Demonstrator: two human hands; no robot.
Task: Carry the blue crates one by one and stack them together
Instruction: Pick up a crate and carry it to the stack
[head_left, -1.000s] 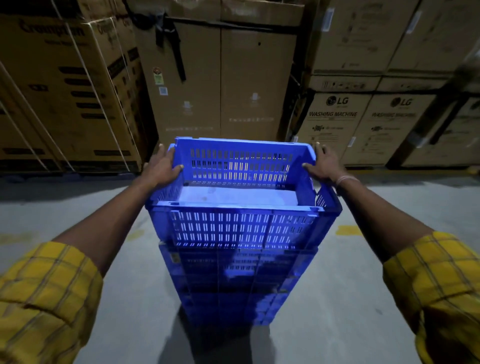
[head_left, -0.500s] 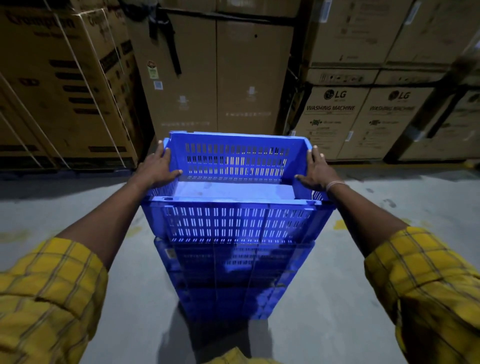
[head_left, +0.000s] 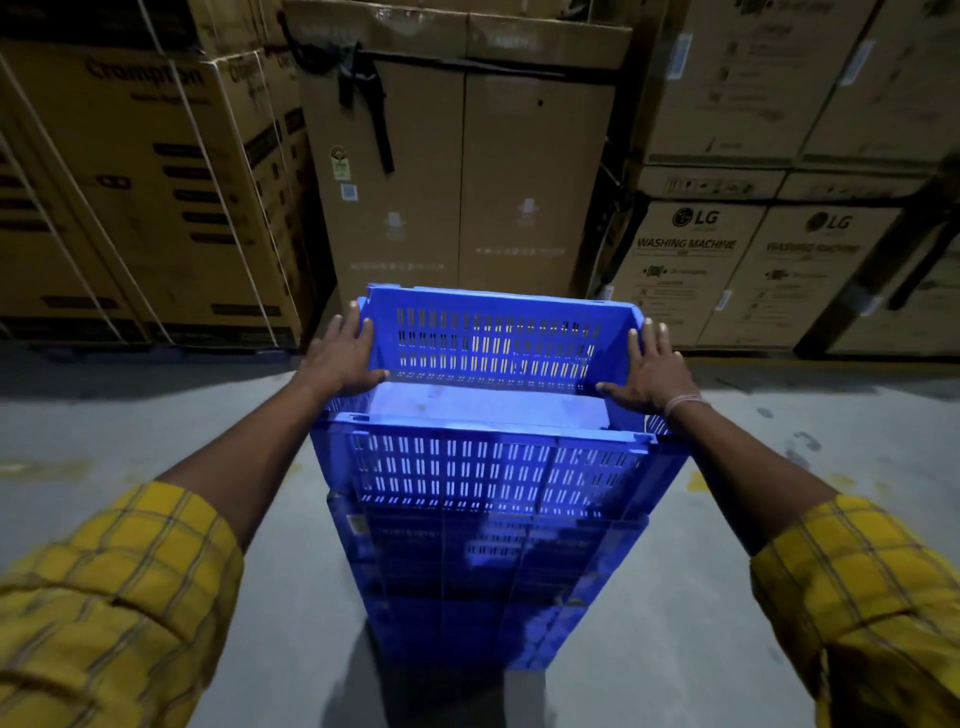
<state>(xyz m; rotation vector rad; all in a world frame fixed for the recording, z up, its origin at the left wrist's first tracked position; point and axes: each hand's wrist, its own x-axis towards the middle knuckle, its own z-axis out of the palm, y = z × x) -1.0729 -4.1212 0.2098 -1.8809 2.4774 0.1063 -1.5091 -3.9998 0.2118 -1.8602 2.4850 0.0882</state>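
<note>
- Two arms in yellow checked sleeves (head_left: 114, 597) reach forward and down from the bottom corners, bare from the rolled cuffs to the wrists.
- A stack of blue crates (head_left: 488, 577) stands on the grey concrete floor (head_left: 156, 415) between the arms; its lower crates sit in shadow.
- The top blue crate (head_left: 488, 462), with slotted walls, sits on that stack, its open inside facing the camera.
- The left hand (head_left: 340, 358) lies on the crate's left side wall near the far corner, fingers (head_left: 358, 325) straight along the outside and thumb hooked over the rim to the inside.
- The right hand (head_left: 649, 374), a thread band at its wrist, lies flat on the right side wall, fingers spread and pointing away, thumb stretched inward over the rim; it curls round nothing.
- Against half a second ago, both hands have slid further along the rims toward the far wall, and the right hand's fingers have spread wider.
- Beyond stand a tall cardboard carton (head_left: 457, 171), strapped Crompton cartons (head_left: 140, 182) at left and LG washing machine boxes (head_left: 696, 265) at right.
</note>
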